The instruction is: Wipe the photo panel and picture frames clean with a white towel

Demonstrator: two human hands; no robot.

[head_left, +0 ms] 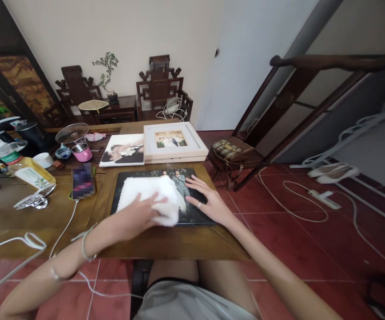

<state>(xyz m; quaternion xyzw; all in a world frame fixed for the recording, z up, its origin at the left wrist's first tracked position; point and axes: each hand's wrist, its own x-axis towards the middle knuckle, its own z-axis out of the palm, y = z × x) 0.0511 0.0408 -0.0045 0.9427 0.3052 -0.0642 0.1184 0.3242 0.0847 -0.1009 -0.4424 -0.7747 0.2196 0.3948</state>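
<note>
A dark photo panel [192, 218] showing two people lies flat on the wooden table [165, 244] in front of me. Over its left half is spread a white fluffy cloth [139, 189]. My left hand [142, 213] rests on this cloth with its fingers stretched out and spread. On the panel's right side, my right hand [208, 200] lies with fingers apart, touching the surface beside the pictured figures. The cloth and my left hand hide the left part of the picture.
Behind the panel are a white-framed picture [175, 155] and a photo board [105, 158]. To the left stand an oil bottle [32, 173], a clear clip [35, 200], a phone [83, 181] on a white cable and a pink cup [82, 153]. A chair holding a plaid bag [227, 151] stands right.
</note>
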